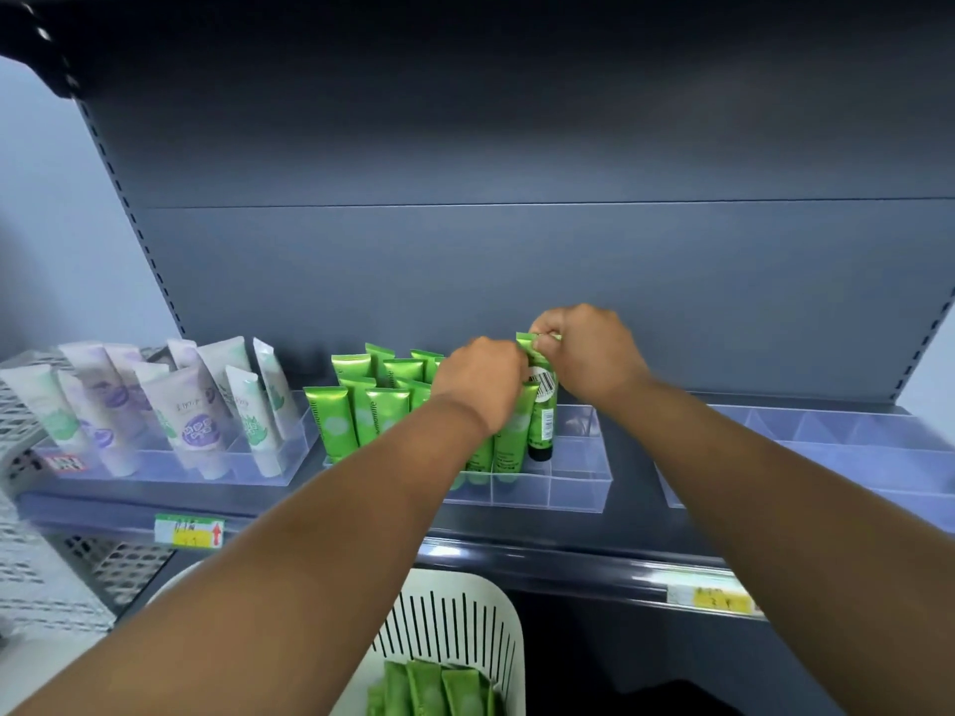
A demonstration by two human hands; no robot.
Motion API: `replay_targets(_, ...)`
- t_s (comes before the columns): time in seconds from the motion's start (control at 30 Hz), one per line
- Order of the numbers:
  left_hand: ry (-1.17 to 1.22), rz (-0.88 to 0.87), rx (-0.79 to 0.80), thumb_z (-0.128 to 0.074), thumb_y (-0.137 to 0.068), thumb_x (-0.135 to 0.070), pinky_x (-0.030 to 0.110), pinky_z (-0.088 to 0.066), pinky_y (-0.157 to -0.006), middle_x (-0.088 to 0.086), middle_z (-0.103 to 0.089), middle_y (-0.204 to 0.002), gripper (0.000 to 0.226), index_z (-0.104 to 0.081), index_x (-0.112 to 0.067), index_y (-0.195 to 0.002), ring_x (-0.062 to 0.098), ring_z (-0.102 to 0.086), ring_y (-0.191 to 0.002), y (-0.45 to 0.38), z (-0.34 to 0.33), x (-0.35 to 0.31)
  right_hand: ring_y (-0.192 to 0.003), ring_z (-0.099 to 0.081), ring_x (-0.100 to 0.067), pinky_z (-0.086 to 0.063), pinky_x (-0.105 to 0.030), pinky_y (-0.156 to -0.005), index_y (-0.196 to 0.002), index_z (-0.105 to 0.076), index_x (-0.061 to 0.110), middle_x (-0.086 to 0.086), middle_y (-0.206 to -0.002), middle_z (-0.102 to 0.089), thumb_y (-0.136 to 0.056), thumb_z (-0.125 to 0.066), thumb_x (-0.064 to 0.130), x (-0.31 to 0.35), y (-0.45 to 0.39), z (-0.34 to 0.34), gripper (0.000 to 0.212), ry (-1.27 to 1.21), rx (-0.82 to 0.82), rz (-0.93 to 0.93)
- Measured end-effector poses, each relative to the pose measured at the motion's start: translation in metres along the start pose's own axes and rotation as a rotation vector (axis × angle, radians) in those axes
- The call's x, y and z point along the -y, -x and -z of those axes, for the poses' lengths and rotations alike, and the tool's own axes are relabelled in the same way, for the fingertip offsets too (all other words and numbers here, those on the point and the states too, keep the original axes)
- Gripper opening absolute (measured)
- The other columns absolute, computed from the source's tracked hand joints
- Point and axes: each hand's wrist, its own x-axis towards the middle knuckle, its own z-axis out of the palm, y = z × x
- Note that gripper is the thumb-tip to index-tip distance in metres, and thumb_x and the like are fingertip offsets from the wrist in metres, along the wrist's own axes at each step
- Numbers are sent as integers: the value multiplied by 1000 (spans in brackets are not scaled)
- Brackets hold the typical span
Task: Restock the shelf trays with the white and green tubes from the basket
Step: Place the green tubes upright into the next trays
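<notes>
A green tube with a barcode and black cap hangs cap-down over the clear middle tray. My right hand pinches its crimped top end. My left hand grips the top of the same tube or a neighbouring one; which, I cannot tell. Several green tubes stand upright in that tray's left part. White tubes with purple and green prints lean in the clear left tray. More green tubes lie in the white slatted basket below the shelf.
A third clear divided tray sits at the right on the shelf. Price tags are clipped to the shelf's front rail. A white perforated rack stands at the left. The dark back panel rises behind the trays.
</notes>
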Motion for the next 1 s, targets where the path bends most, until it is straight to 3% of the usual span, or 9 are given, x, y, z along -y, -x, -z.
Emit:
replay_targets(0.23,-54,-35,-28,-50,-94,-11,38,-47,-89,10,-61,-115,26,-67,-17,-112,30,-56,-112,0,-5,2,-86,-62,-31,-52,-34,-75,-83,-69,10,-13,-85,-70,-88,-54,12,-5,4,-15,17,11,62,-11)
replay_targets(0.33,-67,-55,-47,-50,-93,-9,36,-47,-88,8,-59,-115,25,-68,-18,-108,27,-55,-112,0,-8,3,-74,-52,-31,-42,-30,-65,-59,-51,13,-13,-72,-57,-90,-52,12,-13,10,-25,32,71,128,-42)
replay_targets(0.57,-97,-67,-66,-54,-90,-9,38,-48,-93,8,-58,-115,24,-67,-13,-111,26,-50,-118,0,-10,6,-73,-46,-26,-33,-27,-64,-58,-43,16,-5,-65,-49,-94,-48,14,-15,16,-29,37,106,169,-59)
replay_targets(0.63,-91,-76,-80,-55,-90,-14,38,-45,-98,8,-56,-118,26,-64,-14,-115,26,-46,-120,4,-7,9,-81,-51,-29,-36,-28,-68,-74,-57,14,-11,-84,-59,-97,-45,19,-10,20,-26,27,116,163,-58)
replay_targets(0.7,-81,-80,-94,-55,-92,-20,36,-41,-101,7,-54,-123,32,-59,-14,-123,26,-43,-122,10,-3,13,-101,-55,-29,-42,-31,-76,-103,-61,12,-11,-107,-60,-99,-43,23,-5,24,-24,22,121,148,-28)
replay_targets(0.77,-70,-74,-107,-55,-92,-26,34,-37,-104,6,-51,-128,39,-53,-14,-130,25,-41,-124,20,0,19,-123,-45,-28,-40,-35,-95,-131,-50,14,-6,-134,-51,-100,-41,28,4,33,-22,35,167,157,18)
replay_targets(0.83,-75,-75,-128,-54,-93,-30,32,-31,-109,5,-46,-136,48,-44,-14,-138,25,-40,-127,32,2,28,-140,-29,-24,-26,-33,-112,-148,-28,14,-3,-154,-31,-101,-39,33,16,44,-22,52,217,187,50)
replay_targets(0.9,-84,-64,-127,-52,-94,-32,31,-25,-114,5,-37,-147,59,-31,-14,-146,25,-35,-134,47,4,40,-148,-12,-20,-12,-31,-119,-153,-14,15,-1,-161,-14,-101,-35,36,31,57,-23,59,252,227,68)
replay_targets(1.0,-118,-50,-84,-50,-95,-36,29,-12,-119,4,-19,-159,71,-14,-13,-152,21,-19,-146,75,5,61,-150,1,-16,-4,-33,-122,-154,-5,16,1,-162,-2,-101,-32,40,54,77,-33,64,266,272,85)
